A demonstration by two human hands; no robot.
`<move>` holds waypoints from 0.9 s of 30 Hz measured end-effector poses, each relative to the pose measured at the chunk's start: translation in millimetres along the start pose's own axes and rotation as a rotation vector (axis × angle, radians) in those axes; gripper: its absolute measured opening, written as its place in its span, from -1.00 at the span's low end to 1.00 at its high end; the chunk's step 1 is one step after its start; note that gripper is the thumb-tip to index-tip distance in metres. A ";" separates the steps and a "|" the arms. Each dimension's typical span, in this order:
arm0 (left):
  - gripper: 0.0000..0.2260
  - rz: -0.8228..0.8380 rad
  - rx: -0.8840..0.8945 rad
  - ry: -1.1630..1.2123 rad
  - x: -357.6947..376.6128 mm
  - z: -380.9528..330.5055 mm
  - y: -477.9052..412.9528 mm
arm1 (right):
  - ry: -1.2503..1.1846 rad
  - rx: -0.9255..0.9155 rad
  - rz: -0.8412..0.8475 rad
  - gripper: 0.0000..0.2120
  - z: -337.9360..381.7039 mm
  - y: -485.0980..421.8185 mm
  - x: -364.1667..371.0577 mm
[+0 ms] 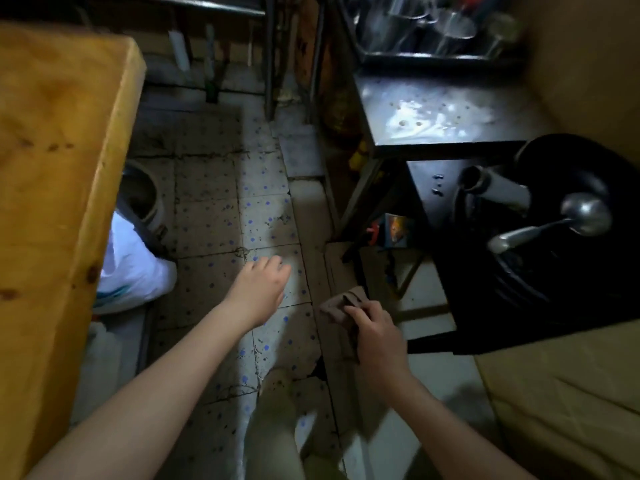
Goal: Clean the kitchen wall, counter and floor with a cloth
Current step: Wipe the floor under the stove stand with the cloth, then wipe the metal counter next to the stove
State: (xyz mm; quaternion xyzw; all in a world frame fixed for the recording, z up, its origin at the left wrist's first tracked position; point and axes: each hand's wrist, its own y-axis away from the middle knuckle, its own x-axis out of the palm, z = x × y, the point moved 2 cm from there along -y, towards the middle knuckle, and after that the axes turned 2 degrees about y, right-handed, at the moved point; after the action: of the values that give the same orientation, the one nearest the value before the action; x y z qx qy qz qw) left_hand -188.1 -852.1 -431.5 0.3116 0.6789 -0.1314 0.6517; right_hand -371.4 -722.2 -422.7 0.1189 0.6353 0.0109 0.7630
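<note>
The right grip (379, 336) was curled round a crumpled brown cloth (341, 304), with fingers and thumb pinching it so that most of it bunched out beyond the knuckles. It was held low over the pale strip along the right edge of the floor (214, 202), though I couldn't tell whether it touched. The left grip (259, 291) hung empty just to the left, fingers loose, above the blue-dotted tiles.

The floor looked to me like the step in hand. To do it well, I'd have spread the cloth flat under the palm, got low, and pressed along the grimy joints between tiles, working from far to near.

A white bag (135, 268) lay at the left beneath the wooden tabletop (52, 168). On the right a ladle (585, 213) rested in a black wok (588, 271).
</note>
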 end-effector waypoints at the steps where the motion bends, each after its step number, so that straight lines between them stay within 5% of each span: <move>1: -0.68 -0.005 0.020 0.006 -10.7 -7.5 -1.5 | 0.003 0.016 -0.049 -0.46 -2.6 5.7 -13.2; 8: -0.65 -0.014 0.158 0.043 -58.3 -66.9 -26.8 | 0.052 0.145 -0.247 -0.54 -42.0 42.0 -68.7; 20: -0.48 0.029 0.461 -0.053 -75.1 -150.2 -95.8 | -0.076 0.547 -0.246 -0.58 -130.3 68.7 -81.5; 27: -0.63 0.035 0.554 -0.071 -69.0 -171.4 -123.5 | -0.171 0.781 -0.279 -0.60 -170.3 60.8 -67.6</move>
State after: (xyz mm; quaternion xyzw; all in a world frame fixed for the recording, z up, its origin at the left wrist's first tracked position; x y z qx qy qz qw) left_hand -402.1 -864.6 -373.1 0.4846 0.5883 -0.3119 0.5673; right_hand -541.8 -645.9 -373.5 0.3123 0.5361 -0.3441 0.7047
